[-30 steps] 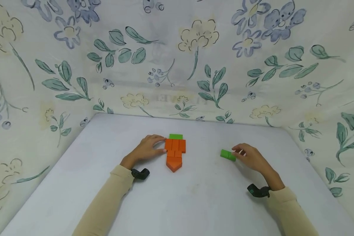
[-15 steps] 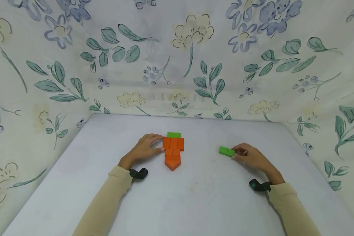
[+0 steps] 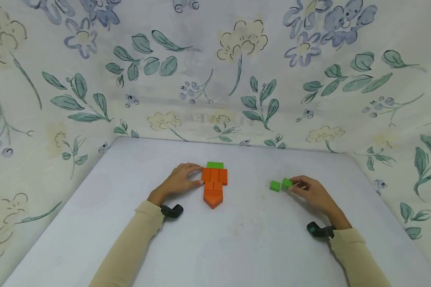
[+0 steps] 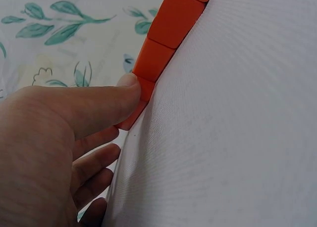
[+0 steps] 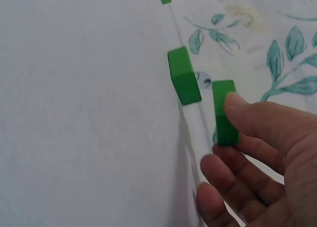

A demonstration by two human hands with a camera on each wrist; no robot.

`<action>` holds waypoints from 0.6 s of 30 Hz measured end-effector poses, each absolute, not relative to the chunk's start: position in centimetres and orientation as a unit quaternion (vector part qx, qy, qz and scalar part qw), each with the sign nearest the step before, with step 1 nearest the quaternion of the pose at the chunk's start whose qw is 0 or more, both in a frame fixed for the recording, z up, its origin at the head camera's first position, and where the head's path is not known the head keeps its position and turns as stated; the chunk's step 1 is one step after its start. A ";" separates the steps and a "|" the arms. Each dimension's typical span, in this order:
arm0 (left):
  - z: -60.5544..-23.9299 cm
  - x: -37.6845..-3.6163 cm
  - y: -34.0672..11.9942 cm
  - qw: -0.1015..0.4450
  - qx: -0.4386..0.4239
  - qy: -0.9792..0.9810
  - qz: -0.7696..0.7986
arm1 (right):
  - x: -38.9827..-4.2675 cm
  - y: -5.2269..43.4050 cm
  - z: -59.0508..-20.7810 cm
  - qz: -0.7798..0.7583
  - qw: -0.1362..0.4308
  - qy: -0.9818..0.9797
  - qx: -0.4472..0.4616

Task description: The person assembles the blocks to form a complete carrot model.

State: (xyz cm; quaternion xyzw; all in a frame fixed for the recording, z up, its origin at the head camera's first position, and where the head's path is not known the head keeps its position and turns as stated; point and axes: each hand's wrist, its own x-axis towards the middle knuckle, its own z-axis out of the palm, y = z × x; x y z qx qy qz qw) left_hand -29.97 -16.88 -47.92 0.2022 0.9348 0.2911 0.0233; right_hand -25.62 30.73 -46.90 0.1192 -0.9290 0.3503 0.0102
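Note:
Several orange blocks lie on the white table as a flat figure, with a pointed orange block (image 3: pixel 212 199) at its near end. A green block (image 3: pixel 215 165) lies against the figure's far end. My left hand (image 3: pixel 181 179) holds the leftmost orange block (image 3: pixel 206 175), index fingertip at its far corner and thumb at its near one. My right hand (image 3: pixel 312 193) pinches a small green block (image 5: pixel 226 111) between thumb and fingers. Just left of it, a matching green block (image 3: pixel 275 185) lies on the table, a narrow gap apart.
The white table (image 3: pixel 237 247) ends at the back against a flower-printed cloth (image 3: pixel 201 79), which also rises along both sides. Dark wrist cameras sit at the left wrist (image 3: pixel 171 211) and the right wrist (image 3: pixel 319 230).
The two green blocks were side by side; my right hand has drawn the right one away and turned it, leaving a gap. The left hand and the orange figure stay put.

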 end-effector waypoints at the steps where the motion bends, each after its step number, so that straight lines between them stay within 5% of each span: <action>1: -47.9 -29.9 -16.8 0.024 0.202 0.935 0.291 | -25.6 30.6 -46.7 0.351 0.010 -0.929 0.116; 18: -48.0 -30.1 -16.7 0.026 0.198 0.938 0.283 | -27.0 25.8 -41.6 0.326 0.079 -0.927 0.167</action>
